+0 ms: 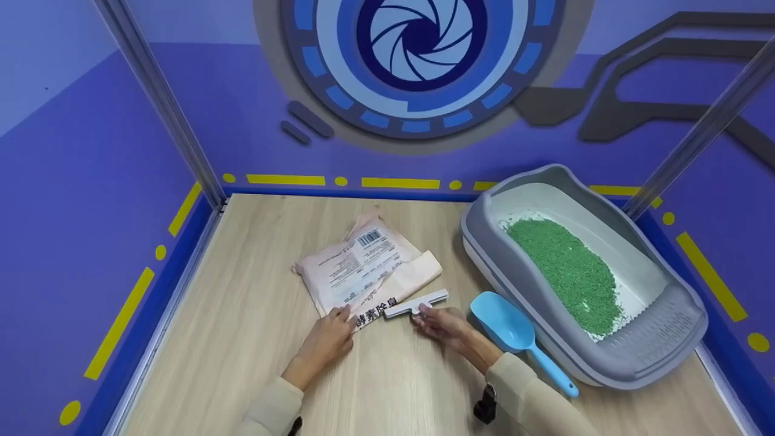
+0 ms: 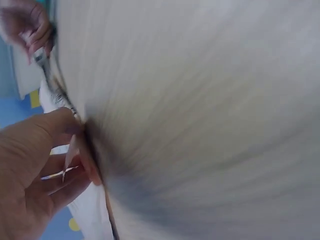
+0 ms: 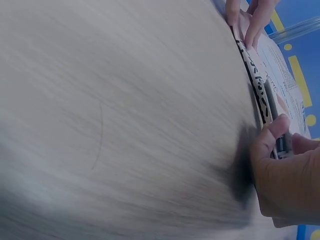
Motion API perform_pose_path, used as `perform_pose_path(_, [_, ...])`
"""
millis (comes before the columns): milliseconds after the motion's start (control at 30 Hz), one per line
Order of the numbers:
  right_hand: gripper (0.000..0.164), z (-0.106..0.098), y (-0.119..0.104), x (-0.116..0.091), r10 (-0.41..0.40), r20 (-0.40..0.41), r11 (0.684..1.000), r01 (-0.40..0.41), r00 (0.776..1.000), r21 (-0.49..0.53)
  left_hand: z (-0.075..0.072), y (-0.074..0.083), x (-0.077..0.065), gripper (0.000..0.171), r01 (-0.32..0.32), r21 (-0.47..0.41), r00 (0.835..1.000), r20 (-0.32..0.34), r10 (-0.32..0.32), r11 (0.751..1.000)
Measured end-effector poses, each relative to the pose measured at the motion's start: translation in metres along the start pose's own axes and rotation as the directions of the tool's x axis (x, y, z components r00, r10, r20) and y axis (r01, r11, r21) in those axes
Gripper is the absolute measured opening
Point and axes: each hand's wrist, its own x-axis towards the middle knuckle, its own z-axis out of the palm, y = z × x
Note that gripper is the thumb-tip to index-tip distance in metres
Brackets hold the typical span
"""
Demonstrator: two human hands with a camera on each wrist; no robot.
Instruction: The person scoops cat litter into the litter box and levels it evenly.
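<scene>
A pale pink plastic bag [image 1: 357, 269] with a barcode lies on the table, its near edge folded over in a strip with dark printed characters. My left hand [image 1: 330, 339] pinches the left end of that fold; in the left wrist view the thumb [image 2: 62, 120] is on one side of it and the fingers are on the other. With its thumb and fingers, my right hand [image 1: 445, 330] holds a long white-and-grey bag clip [image 1: 418, 304]. The clip lies along the fold's right part and overlaps it in the head view. In the right wrist view the palm hides part of the clip.
To the right, a grey-and-white litter box [image 1: 660, 321] stands at an angle, with green litter [image 1: 563, 272] inside. A light blue scoop [image 1: 505, 324] lies between it and my right hand. Blue panels [image 1: 91, 181] with metal posts enclose the table [image 1: 242, 290].
</scene>
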Motion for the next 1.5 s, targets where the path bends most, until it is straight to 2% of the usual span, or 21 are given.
perform_pose_path(133, [0.027, 0.001, 0.0, -0.001, -0.003, -0.005, 1.0, 0.003, 1.0, -0.025, 0.006, 0.005, 0.001, 0.028, -0.014, 0.137, 0.998, -0.055, 0.022, 0.991])
perform_pose_path(267, [0.024, 0.003, -0.002, -0.004, 0.002, -0.039, 1.0, -0.002, 0.999, -0.005, 0.012, 0.008, 0.004, 0.024, 0.01, 0.254, 0.995, -0.099, 0.016, 0.967])
perform_pose_path(433, [0.024, 0.001, -0.004, -0.007, -0.002, -0.051, 1.0, 0.001, 0.999, -0.019, 0.016, 0.007, 0.01, 0.014, 0.059, 0.298, 0.989, -0.144, -0.016, 0.953])
perform_pose_path(633, [0.03, 0.002, -0.013, -0.006, 0.02, -0.018, 0.999, -0.021, 1.0, -0.043, 0.017, 0.003, 0.014, 0.018, 0.097, 0.254, 0.986, -0.155, -0.058, 0.962])
perform_pose_path(867, [0.024, 0.009, -0.019, -0.003, 0.055, -0.067, 0.996, -0.051, 0.996, 0.067, 0.013, 0.001, 0.013, 0.02, 0.135, 0.044, 0.979, -0.159, -0.126, 0.99])
perform_pose_path(1000, [0.019, 0.008, -0.018, -0.005, 0.038, -0.051, 0.999, -0.036, 0.998, 0.037, 0.009, 0.004, 0.015, 0.019, 0.142, -0.032, 0.977, -0.157, -0.146, 0.989])
perform_pose_path(1233, [0.026, 0.008, -0.016, -0.006, -0.027, 0.049, 0.998, 0.029, 0.998, -0.053, 0.008, 0.007, 0.016, 0.014, 0.153, -0.027, 0.974, -0.167, -0.155, 0.988])
perform_pose_path(1333, [0.027, 0.01, -0.018, -0.003, -0.063, 0.048, 0.996, 0.066, 0.997, -0.065, 0.01, 0.007, 0.014, 0.017, 0.147, -0.01, 0.979, -0.142, -0.147, 0.989])
perform_pose_path(1400, [0.028, 0.012, -0.021, 0.002, -0.102, 0.038, 0.993, 0.103, 0.994, -0.051, 0.011, 0.006, 0.013, 0.022, 0.139, 0.004, 0.983, -0.119, -0.138, 0.99])
perform_pose_path(1500, [0.033, 0.016, -0.024, 0.014, -0.166, 0.053, 0.986, 0.165, 0.985, 0.024, 0.012, 0.006, 0.013, 0.027, 0.124, 0.033, 0.988, -0.097, -0.12, 0.992])
